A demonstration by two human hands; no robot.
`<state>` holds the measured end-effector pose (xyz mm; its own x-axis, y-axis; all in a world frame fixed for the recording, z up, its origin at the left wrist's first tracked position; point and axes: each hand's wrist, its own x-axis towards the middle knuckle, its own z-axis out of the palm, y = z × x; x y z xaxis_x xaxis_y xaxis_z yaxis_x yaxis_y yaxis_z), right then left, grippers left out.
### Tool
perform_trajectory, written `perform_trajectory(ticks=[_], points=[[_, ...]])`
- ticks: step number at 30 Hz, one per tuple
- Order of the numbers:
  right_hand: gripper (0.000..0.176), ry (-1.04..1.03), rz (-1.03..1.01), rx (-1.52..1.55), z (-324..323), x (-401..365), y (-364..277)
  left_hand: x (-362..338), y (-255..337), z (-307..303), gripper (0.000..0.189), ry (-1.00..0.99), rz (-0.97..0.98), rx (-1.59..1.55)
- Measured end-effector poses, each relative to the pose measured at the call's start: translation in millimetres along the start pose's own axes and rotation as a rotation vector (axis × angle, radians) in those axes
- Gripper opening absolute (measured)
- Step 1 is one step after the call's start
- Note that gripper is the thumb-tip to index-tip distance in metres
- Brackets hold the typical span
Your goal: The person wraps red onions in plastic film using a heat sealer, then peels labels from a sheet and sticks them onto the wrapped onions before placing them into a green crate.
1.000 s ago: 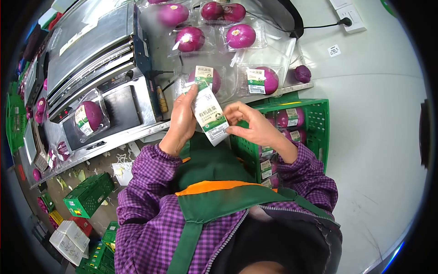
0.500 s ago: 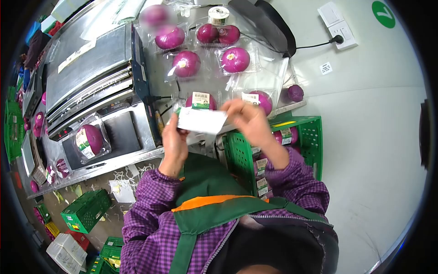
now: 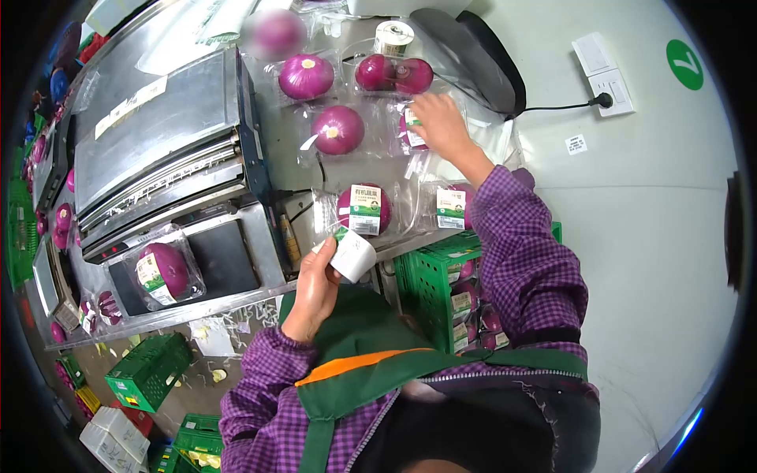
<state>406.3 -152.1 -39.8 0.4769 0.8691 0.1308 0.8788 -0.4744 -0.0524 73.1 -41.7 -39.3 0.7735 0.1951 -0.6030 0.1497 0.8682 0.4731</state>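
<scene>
My left hand (image 3: 317, 285) is closed on a curled strip of label backing paper (image 3: 355, 257), with a bit of green print showing by the thumb. Up at the right, my right hand (image 3: 441, 126) has its fingers bent together over a printed label (image 3: 413, 128), which lies against a film-wrapped red cabbage mostly hidden under the hand. Below it are two wrapped red cabbages that bear labels, one in the middle (image 3: 384, 211) and one at the right (image 3: 468, 206). An unlabelled wrapped red cabbage (image 3: 338, 130) sits left of my right hand.
A metal wrapping machine (image 3: 162, 118) stands at the left, with a labelled cabbage (image 3: 168, 268) on its dark plate. More cabbages and a label roll (image 3: 393, 37) lie at the back. A green crate (image 3: 422, 276) of labelled packs is below the table edge. A plug (image 3: 603, 100) sits in the wall socket.
My right hand has moved from the label strip up to a wrapped cabbage, where a label now shows. My left hand has lowered slightly, and the strip has curled.
</scene>
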Motion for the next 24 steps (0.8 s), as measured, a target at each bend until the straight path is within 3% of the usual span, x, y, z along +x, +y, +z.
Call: perform_trajectory(ticks=[2,4,6,8,10,12,14,16,19,20,23,24], points=[[0.049,0.076,-0.124,-0.242,14.0,-18.0,-1.3,2.6,6.0,-0.1,0.034,-0.02,-0.017,0.006],[0.053,0.112,-0.118,-0.276,7.3,-25.9,-21.5,-0.5,19.3,19.3,0.035,-0.01,0.091,0.019],[0.043,-0.136,0.3,0.931,-28.5,-37.1,-80.3,6.6,18.0,18.7,0.034,0.014,0.151,0.034],[0.026,-0.366,0.445,1.454,-63.5,-57.5,-141.3,16.8,12.8,10.3,0.032,-0.033,0.205,0.08],[0.018,-0.418,0.38,1.589,-61.0,-81.4,-160.0,15.1,24.6,21.8,0.036,0.0,0.247,0.081],[0.019,-0.498,0.356,1.573,-69.3,-89.1,-158.0,19.4,39.0,22.8,0.041,-0.001,0.19,-0.096],[0.021,-0.623,0.201,1.478,-75.0,-94.2,-152.1,23.1,48.5,22.1,0.045,0.032,0.174,-0.078],[0.024,-0.582,0.157,1.475,-76.5,-92.6,-153.6,22.0,49.5,19.9,0.044,0.011,0.187,0.028],[0.051,-0.383,0.162,1.459,-75.7,-76.9,-167.9,12.6,43.6,30.5,0.043,-0.071,0.183,0.085],[0.051,-0.382,0.164,1.459,-74.0,-76.2,-170.9,14.7,36.8,24.3,0.042,-0.019,0.203,0.114],[0.025,-0.092,-0.042,1.0,-66.3,-73.9,-177.1,6.2,39.2,27.3,0.039,-0.086,0.201,0.102],[0.025,-0.091,-0.049,0.997,-63.7,-73.9,-178.2,6.4,39.6,23.1,0.039,-0.08,0.175,0.097]])
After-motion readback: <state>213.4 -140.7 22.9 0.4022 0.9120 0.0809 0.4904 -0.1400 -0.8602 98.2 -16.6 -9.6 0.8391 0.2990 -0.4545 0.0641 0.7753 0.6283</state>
